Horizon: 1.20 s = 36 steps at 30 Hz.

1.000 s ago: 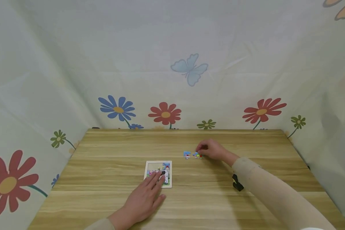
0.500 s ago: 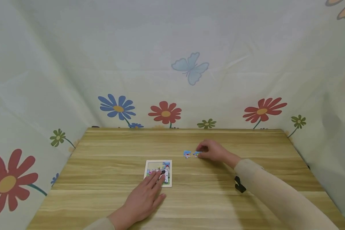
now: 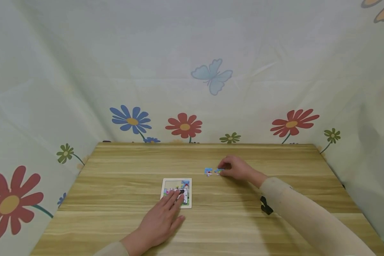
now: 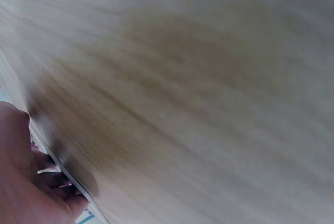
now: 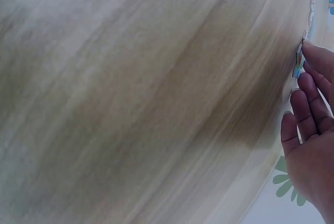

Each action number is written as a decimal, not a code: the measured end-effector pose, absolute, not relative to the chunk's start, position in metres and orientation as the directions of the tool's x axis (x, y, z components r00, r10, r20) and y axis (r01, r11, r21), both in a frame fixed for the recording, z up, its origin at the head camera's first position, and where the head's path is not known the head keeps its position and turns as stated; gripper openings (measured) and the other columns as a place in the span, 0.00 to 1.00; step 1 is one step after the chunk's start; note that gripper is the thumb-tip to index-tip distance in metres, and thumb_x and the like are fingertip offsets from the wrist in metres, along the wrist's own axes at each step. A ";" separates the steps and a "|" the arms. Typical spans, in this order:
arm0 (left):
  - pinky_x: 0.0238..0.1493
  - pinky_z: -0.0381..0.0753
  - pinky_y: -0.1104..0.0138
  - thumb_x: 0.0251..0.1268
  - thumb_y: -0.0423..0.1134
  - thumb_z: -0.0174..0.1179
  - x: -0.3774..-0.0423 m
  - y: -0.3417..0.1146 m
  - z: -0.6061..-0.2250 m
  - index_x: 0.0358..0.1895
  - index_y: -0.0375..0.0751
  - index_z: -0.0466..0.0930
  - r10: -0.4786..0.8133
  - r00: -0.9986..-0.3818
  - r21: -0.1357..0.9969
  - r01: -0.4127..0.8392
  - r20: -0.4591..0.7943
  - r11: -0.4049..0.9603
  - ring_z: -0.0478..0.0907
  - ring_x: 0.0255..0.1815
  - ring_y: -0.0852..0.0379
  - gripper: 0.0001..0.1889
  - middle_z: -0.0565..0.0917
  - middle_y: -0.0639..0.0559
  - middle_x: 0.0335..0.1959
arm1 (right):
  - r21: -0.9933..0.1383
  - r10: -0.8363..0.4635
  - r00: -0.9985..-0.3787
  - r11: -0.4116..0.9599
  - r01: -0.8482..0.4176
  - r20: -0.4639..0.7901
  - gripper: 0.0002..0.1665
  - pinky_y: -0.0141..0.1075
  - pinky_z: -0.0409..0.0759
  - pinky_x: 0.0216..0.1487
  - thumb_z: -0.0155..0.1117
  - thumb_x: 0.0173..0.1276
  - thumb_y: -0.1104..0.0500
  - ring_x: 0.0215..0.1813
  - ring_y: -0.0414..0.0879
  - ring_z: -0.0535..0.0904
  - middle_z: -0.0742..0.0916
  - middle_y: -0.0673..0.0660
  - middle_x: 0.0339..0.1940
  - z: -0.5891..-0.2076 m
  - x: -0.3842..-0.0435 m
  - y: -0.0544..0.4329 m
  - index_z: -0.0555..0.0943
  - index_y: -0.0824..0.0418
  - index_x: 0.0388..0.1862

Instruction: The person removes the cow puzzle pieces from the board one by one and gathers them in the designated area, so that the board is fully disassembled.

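In the head view, a small square puzzle board (image 3: pixel 171 184) with a white border and a cow picture lies on the table. My left hand (image 3: pixel 158 222) rests on it with straight fingers, covering its lower left part. Farther back and to the right, my right hand (image 3: pixel 238 167) pinches a small colourful puzzle piece (image 3: pixel 219 171) at the tabletop, its right side hidden by thumb and fingertips. Just left of it lies another puzzle piece (image 3: pixel 208 171), blue at the top. The right wrist view shows the pinched piece edge-on between thumb and fingers.
The wooden table (image 3: pixel 115 167) reaches back to a white cloth (image 3: pixel 249 99) printed with flowers and a butterfly, which also hangs along both sides. A black object (image 3: pixel 266 206) shows beneath the right sleeve.
My right fingers have closed in over the right-hand puzzle piece, so less of it shows than a second ago. The left hand and the board have stayed in place.
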<state>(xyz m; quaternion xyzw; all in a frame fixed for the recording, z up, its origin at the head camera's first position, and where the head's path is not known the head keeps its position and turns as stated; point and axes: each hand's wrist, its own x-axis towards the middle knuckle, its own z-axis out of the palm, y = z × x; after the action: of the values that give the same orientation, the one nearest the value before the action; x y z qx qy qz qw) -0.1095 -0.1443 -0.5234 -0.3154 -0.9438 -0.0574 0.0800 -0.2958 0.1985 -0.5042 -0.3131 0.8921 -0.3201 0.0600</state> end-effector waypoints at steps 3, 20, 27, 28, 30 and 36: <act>0.80 0.67 0.48 0.86 0.54 0.51 -0.109 -0.144 -0.522 0.79 0.32 0.69 0.583 -0.792 0.073 0.602 0.181 0.795 0.64 0.82 0.37 0.33 0.68 0.35 0.81 | -0.616 -0.594 -0.800 0.599 -0.511 0.085 0.09 0.43 0.84 0.54 0.78 0.68 0.61 0.47 0.45 0.83 0.90 0.52 0.41 -0.504 -0.296 0.199 0.90 0.63 0.45; 0.80 0.67 0.48 0.86 0.55 0.52 -0.110 -0.144 -0.520 0.79 0.34 0.70 0.560 -0.809 0.125 0.583 0.176 0.803 0.65 0.82 0.38 0.32 0.69 0.36 0.81 | -0.590 -0.629 -0.775 0.604 -0.536 0.060 0.12 0.40 0.85 0.53 0.77 0.72 0.56 0.46 0.45 0.82 0.91 0.50 0.44 -0.486 -0.289 0.138 0.91 0.60 0.49; 0.78 0.69 0.48 0.85 0.54 0.54 -0.112 -0.141 -0.517 0.78 0.35 0.72 0.546 -0.816 0.149 0.574 0.189 0.805 0.69 0.79 0.37 0.31 0.73 0.36 0.78 | -0.598 -0.694 -0.716 0.544 -0.590 0.076 0.11 0.42 0.84 0.53 0.75 0.72 0.58 0.46 0.50 0.82 0.89 0.53 0.44 -0.482 -0.279 0.109 0.91 0.61 0.50; 0.79 0.69 0.48 0.84 0.53 0.54 -0.113 -0.140 -0.516 0.78 0.34 0.72 0.547 -0.816 0.146 0.574 0.188 0.806 0.69 0.79 0.37 0.31 0.73 0.36 0.78 | -0.601 -0.694 -0.717 0.546 -0.584 0.067 0.11 0.41 0.84 0.53 0.76 0.72 0.59 0.46 0.49 0.81 0.89 0.53 0.44 -0.482 -0.278 0.106 0.91 0.61 0.50; 0.79 0.69 0.48 0.84 0.53 0.54 -0.113 -0.139 -0.514 0.78 0.34 0.72 0.545 -0.818 0.146 0.571 0.182 0.808 0.69 0.79 0.37 0.31 0.73 0.35 0.77 | -0.605 -0.699 -0.713 0.544 -0.581 0.057 0.10 0.41 0.84 0.53 0.76 0.72 0.59 0.47 0.48 0.81 0.89 0.53 0.45 -0.482 -0.276 0.100 0.91 0.61 0.50; 0.80 0.67 0.47 0.84 0.52 0.55 -0.114 -0.132 -0.507 0.77 0.32 0.72 0.532 -0.830 0.160 0.555 0.165 0.816 0.68 0.80 0.37 0.31 0.73 0.35 0.78 | -0.606 -0.715 -0.697 0.535 -0.589 0.046 0.10 0.39 0.83 0.54 0.75 0.73 0.57 0.47 0.46 0.81 0.89 0.51 0.44 -0.486 -0.273 0.090 0.91 0.59 0.50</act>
<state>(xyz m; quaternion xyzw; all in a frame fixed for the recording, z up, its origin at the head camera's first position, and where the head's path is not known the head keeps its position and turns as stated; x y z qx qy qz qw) -0.1138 -0.1317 -0.5071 -0.2857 -0.9513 -0.1012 0.0564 -0.2728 0.0898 -0.4860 -0.3748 0.8698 -0.3033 0.1045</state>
